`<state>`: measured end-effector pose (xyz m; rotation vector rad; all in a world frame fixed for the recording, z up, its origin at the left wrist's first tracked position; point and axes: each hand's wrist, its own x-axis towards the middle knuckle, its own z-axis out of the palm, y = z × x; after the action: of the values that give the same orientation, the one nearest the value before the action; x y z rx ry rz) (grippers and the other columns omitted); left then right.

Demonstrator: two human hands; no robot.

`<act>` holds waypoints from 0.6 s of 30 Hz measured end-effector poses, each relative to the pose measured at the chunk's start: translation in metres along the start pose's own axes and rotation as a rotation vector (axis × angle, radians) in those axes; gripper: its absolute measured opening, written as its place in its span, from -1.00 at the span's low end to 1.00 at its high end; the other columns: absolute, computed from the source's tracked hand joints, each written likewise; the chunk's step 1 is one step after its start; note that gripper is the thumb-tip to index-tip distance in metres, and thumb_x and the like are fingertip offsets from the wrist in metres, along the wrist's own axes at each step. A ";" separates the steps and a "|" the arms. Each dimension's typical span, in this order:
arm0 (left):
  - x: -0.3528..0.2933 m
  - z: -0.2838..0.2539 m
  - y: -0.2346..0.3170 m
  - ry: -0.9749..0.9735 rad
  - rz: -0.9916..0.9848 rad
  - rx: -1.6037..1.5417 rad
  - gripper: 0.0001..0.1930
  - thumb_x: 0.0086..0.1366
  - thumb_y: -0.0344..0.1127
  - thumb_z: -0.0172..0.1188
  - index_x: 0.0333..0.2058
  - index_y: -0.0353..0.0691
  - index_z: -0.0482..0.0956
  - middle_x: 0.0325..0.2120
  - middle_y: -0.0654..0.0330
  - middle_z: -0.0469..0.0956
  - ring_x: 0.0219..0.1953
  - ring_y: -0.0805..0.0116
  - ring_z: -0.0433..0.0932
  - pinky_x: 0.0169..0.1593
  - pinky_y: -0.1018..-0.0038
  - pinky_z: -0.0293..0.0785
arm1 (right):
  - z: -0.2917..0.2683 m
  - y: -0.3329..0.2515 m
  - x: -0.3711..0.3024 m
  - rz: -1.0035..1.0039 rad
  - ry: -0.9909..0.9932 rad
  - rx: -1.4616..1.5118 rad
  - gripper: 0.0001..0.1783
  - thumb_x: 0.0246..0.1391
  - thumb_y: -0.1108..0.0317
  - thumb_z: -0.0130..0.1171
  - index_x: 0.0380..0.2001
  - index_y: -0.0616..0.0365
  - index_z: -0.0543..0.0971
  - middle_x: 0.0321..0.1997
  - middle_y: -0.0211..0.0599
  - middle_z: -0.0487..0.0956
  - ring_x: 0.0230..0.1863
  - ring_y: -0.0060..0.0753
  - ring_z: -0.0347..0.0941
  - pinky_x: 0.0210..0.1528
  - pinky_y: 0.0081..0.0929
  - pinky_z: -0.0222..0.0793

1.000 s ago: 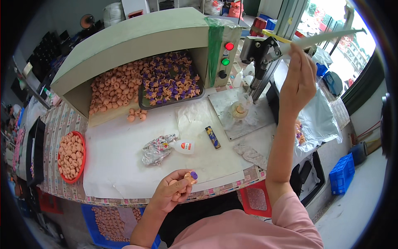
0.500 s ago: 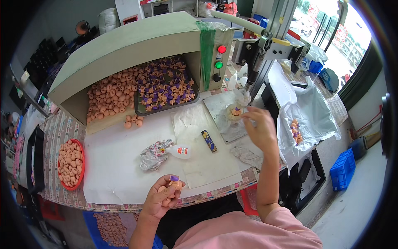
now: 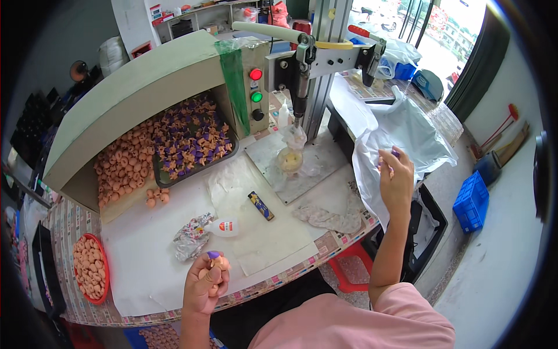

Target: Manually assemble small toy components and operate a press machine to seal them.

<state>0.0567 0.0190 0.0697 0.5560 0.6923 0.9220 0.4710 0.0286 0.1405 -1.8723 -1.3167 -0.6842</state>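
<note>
Left hand (image 3: 200, 288), near: fingers closed around a purple-topped figure (image 3: 221, 263) and peach balls, over the near edge of the counter (image 3: 61, 232). Red bowl (image 3: 106, 270), left: more balls. Bottle (image 3: 225, 227), mid-counter, beside crumpled foil (image 3: 190, 237). Right hand (image 3: 398, 177), right: fingers bent above a pale sheet (image 3: 401, 125), purple-and-peach pieces at the fingertips (gripped or merely behind, cannot tell). Press (image 3: 299, 87), farther. Dark tray (image 3: 236, 152), far: many purple-and-peach figures.
</note>
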 end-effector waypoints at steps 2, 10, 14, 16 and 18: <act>0.012 0.016 0.011 0.015 0.014 0.110 -0.73 0.20 -0.36 0.28 -0.12 -0.17 0.51 -0.36 0.23 0.51 -0.48 0.59 0.43 -0.62 0.72 0.20 | 0.001 0.028 -0.002 0.040 -0.156 -0.008 -0.76 0.07 0.53 0.10 -0.19 0.15 0.64 -0.09 -0.08 0.57 -0.10 -0.11 0.52 -0.06 -0.39 0.42; 0.138 0.092 0.028 -0.039 -0.014 0.563 -0.67 0.14 -0.22 0.35 -0.20 -0.28 0.54 -0.43 0.34 0.50 -0.49 0.62 0.40 -0.60 0.67 0.22 | -0.025 -0.029 -0.009 0.042 -0.142 0.382 -0.82 0.11 0.52 0.10 -0.24 0.26 0.63 -0.13 -0.11 0.62 -0.06 -0.28 0.55 -0.04 -0.44 0.40; 0.202 0.118 -0.002 -0.040 0.001 0.639 -0.68 0.12 -0.19 0.37 -0.21 -0.24 0.57 -0.46 0.37 0.49 -0.51 0.59 0.39 -0.54 0.60 0.28 | -0.035 -0.072 -0.013 -0.022 -0.228 0.543 -0.84 0.08 0.55 0.12 -0.26 0.31 0.62 -0.21 -0.16 0.64 -0.14 -0.33 0.56 -0.05 -0.50 0.39; 0.231 0.123 -0.024 -0.039 0.178 0.693 -0.72 0.07 -0.24 0.39 -0.28 -0.26 0.61 -0.41 0.32 0.48 -0.46 0.49 0.43 -0.40 0.52 0.39 | -0.035 -0.085 -0.011 0.000 -0.284 0.656 -0.84 0.06 0.58 0.13 -0.27 0.31 0.62 -0.23 -0.16 0.64 -0.18 -0.37 0.56 -0.08 -0.54 0.40; 0.249 0.124 -0.037 0.037 0.421 0.885 -0.71 0.04 -0.26 0.40 -0.31 -0.29 0.60 -0.39 0.29 0.45 -0.43 0.50 0.43 -0.41 0.56 0.36 | -0.032 -0.088 -0.010 -0.014 -0.291 0.684 -0.84 0.06 0.58 0.13 -0.27 0.32 0.62 -0.23 -0.16 0.64 -0.19 -0.37 0.56 -0.10 -0.55 0.40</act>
<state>0.2729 0.1974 0.0525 1.5141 1.0371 0.9875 0.3840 0.0152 0.1749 -1.4211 -1.5008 0.0585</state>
